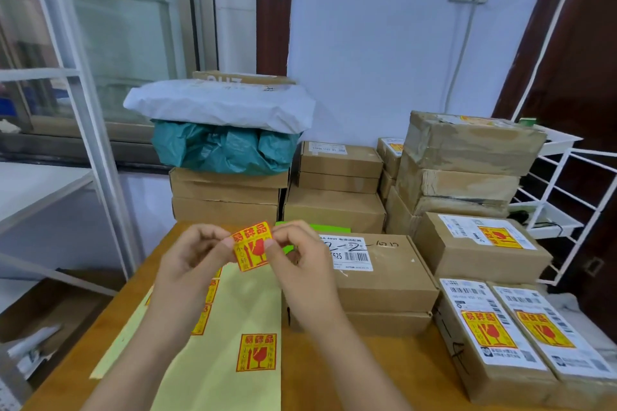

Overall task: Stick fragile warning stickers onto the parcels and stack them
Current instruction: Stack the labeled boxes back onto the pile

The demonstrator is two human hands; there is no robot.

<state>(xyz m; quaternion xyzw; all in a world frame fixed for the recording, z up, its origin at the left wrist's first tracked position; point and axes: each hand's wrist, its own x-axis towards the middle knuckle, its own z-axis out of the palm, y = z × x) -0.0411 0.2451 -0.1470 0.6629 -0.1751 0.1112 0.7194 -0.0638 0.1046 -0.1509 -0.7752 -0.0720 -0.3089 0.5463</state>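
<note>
Your left hand and right hand each pinch a side edge of one fragile sticker, held in the air above the tabletop, printed face toward you, top edge tilted slightly up to the right. Below it lies the yellow backing sheet with one whole sticker left in plain sight. Just right sits an unstickered parcel; three stickered parcels crowd the right edge.

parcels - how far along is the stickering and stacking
Done: three parcels at right, one behind two, carry stickers. In hand: left hand and right hand pinch a peeled sticker. Left: the box on the table shows none; backing sheet still holds stickers.
</note>
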